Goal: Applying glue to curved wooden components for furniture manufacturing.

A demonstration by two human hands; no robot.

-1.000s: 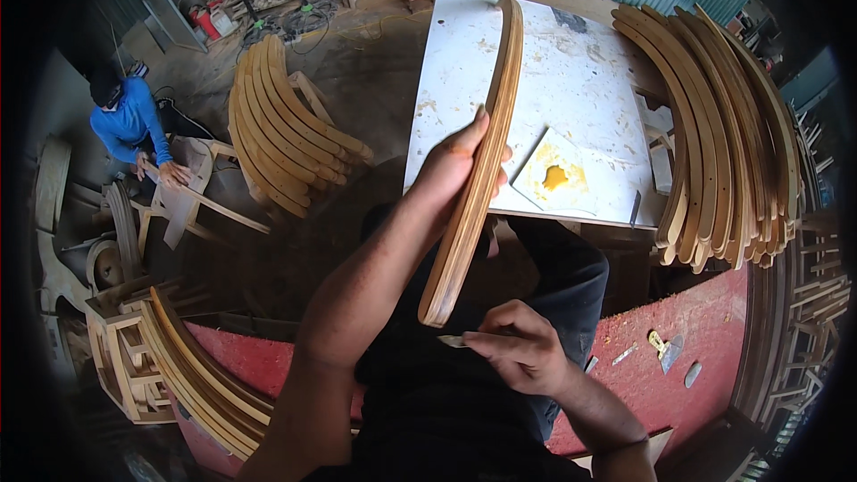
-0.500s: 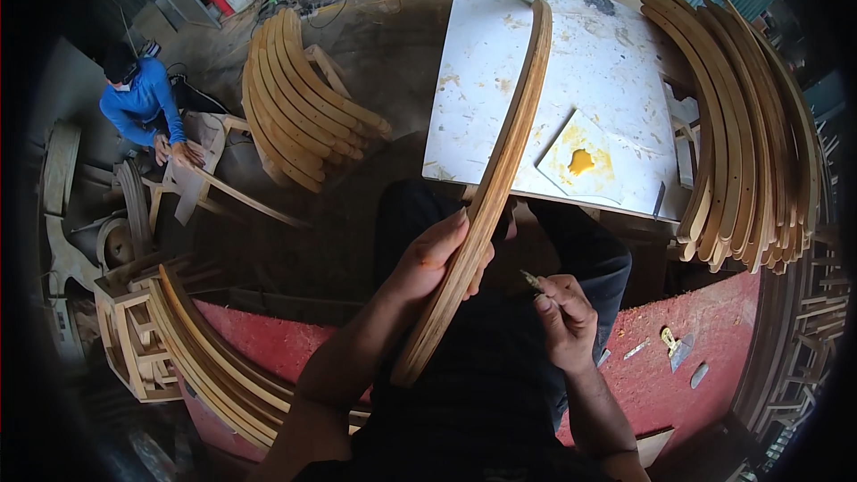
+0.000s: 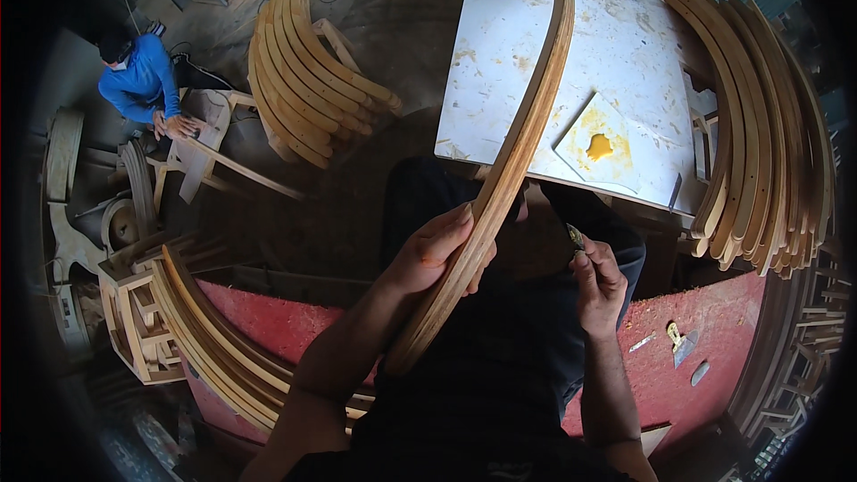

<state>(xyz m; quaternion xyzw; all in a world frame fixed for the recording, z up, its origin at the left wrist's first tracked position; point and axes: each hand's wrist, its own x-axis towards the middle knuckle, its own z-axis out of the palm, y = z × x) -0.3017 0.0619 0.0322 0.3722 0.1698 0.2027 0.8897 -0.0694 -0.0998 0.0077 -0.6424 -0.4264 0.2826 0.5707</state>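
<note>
Single view, head-worn fisheye, left of a side-by-side pair. Looks steeply down over the wearer's own chest and lap. Upright, not mirrored; dark vignette rings the frame and straight edges bow near the rim.

Nearest the lens: left hand (image 3: 435, 254) at centre, right hand (image 3: 596, 278) toward 4 o'clock, forearms entering from 6 o'clock. A curved wooden slat (image 3: 500, 183) runs from centre up toward 1 o'clock, close to the camera.

Farther off: white tabletop (image 3: 527, 45) at 12 to 1 o'clock; a person in blue (image 3: 138, 80) small at 10 o'clock, well apart.

No second view supplied, so no overlap to note.
</note>
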